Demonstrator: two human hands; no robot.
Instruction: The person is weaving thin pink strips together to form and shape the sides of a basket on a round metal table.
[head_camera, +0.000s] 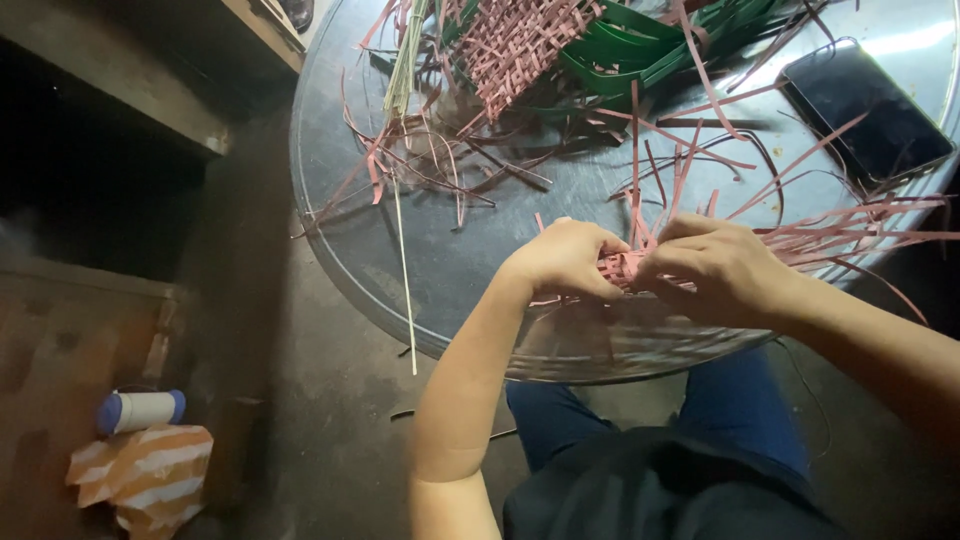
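Note:
My left hand (562, 258) and my right hand (712, 266) meet over the near rim of a round glass table (440, 270). Both pinch a small woven piece of pink strips (622, 270) held between them. Long loose pink strips (850, 235) fan out from it to the right and stick up past my fingers. Most of the weave is hidden behind my knuckles.
A bigger pink woven mat (515, 40) and green strips (650, 45) lie at the table's far side. Scattered pink strips (420, 170), a pale thin stick (404, 270) and a dark phone (865, 110) share the top. On the floor left, a thread spool (140, 410) rests on striped cloth (145, 475).

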